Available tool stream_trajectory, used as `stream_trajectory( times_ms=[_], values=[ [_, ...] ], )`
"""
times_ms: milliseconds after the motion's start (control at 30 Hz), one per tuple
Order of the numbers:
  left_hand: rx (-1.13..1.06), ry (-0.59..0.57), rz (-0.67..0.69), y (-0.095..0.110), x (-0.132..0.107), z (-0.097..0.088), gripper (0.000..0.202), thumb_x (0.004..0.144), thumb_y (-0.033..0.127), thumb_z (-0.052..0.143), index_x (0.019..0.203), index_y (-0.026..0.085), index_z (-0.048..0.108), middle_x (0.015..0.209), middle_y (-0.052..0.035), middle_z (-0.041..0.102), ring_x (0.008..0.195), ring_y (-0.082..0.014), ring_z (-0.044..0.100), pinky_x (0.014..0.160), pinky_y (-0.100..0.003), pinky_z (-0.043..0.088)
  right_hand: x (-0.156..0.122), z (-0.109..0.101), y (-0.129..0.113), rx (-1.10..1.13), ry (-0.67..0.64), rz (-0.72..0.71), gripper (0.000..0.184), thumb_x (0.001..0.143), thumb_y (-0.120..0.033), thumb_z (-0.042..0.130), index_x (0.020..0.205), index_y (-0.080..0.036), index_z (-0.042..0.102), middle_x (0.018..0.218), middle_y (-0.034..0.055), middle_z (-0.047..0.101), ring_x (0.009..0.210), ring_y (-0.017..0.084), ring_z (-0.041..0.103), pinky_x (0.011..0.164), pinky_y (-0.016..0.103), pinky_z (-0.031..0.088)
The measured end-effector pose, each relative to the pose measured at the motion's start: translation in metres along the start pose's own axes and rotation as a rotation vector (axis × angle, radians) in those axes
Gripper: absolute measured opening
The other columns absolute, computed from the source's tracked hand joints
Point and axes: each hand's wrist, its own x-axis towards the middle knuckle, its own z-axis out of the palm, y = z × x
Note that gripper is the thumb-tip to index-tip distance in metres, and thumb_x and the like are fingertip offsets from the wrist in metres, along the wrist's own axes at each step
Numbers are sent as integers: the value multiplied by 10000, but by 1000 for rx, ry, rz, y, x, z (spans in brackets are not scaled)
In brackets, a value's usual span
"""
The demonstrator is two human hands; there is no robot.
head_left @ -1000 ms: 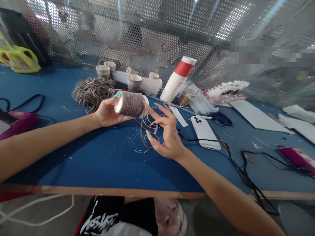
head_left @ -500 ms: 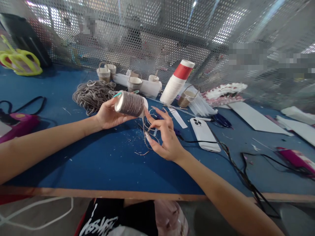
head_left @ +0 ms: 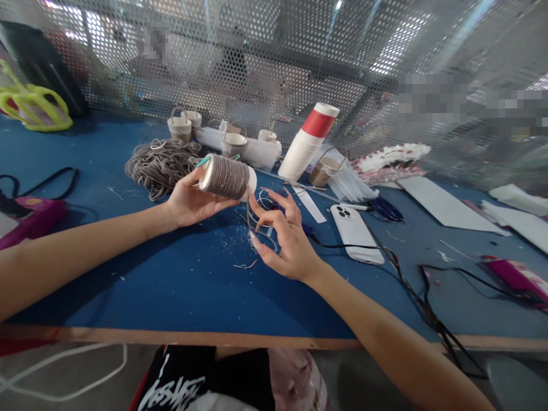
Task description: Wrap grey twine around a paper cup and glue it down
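My left hand (head_left: 194, 200) is closed around a white paper cup (head_left: 252, 184) lying sideways in the air above the table. Grey-brown cord (head_left: 226, 177) is wound around most of the cup, leaving a white band bare at the right end. A loose length of the same cord hangs from that end. My right hand (head_left: 285, 237) is beside it, with the index finger close to the cup and the cord running by the thumb and fingers. Where the fingers grip it is partly hidden. Behind my left hand lies a heap of grey cord (head_left: 160, 165).
Behind stand small cord-wrapped cups (head_left: 234, 146) and a leaning stack of paper cups (head_left: 297, 154). To the right are a white phone (head_left: 357, 234), black cables (head_left: 402, 274), white boards (head_left: 449, 205) and a magenta tool (head_left: 514, 277). A yellow-green basket-like object (head_left: 36, 108) sits far left.
The cup has turned and tilted slightly in my left hand. My right thumb has shifted a little to the left along the hanging cord.
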Motion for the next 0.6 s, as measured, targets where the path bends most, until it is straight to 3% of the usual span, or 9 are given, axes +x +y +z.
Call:
stream_trajectory(
  times_ms=[467, 533, 600],
  values=[
    [-40, 42, 35, -2, 1, 2, 449, 834, 526, 651, 1146, 203, 664, 1150, -74, 752, 1305, -296, 608, 1069, -394, 550, -2, 2, 1, 5, -62, 13, 193, 867, -326, 586, 965, -283, 425, 1456, 65, 575, 1489, 354, 340, 1213, 754, 162],
    [-46, 34, 32, -2, 1, 1, 448, 831, 531, 649, 1144, 210, 663, 1145, -68, 751, 1308, -290, 606, 1066, -382, 551, -2, 3, 0, -3, -75, 8, 185, 865, -334, 592, 981, -283, 458, 1387, 69, 615, 1463, 358, 374, 1208, 750, 168],
    [-50, 25, 20, -1, 1, 1, 458, 837, 533, 635, 1158, 207, 656, 1149, -72, 746, 1317, -294, 598, 1069, -387, 546, -2, 3, -1, -11, -81, -9, 181, 873, -318, 578, 1035, -280, 504, 1192, 66, 682, 1396, 348, 457, 1197, 737, 201]
  ],
)
